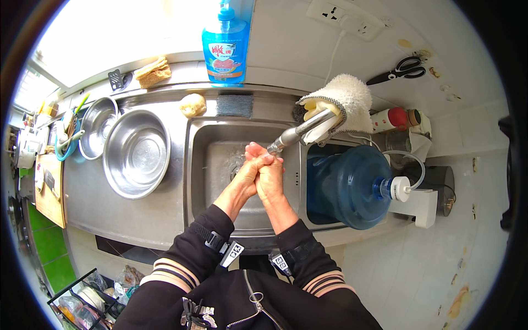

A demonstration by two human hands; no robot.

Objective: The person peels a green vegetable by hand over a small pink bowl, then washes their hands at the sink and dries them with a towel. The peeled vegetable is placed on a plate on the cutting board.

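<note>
My left hand and my right hand press against each other under the spout of a metal faucet, over the left basin of a steel sink. Fingers of one lie across the other, and neither seems to hold an object. Water splashes near the drain just left of them. A white towel and a pale yellow cloth or glove hang over the faucet's upper part. Behind the basin lie a grey scouring pad and a round, pale yellowish scrubber or sponge.
A large blue water bottle lies across the right basin. Two steel bowls, the larger one nearer, stand left on the counter. A blue soap bottle is behind the sink. Black-handled scissors hang on the wall. A wooden board lies far left.
</note>
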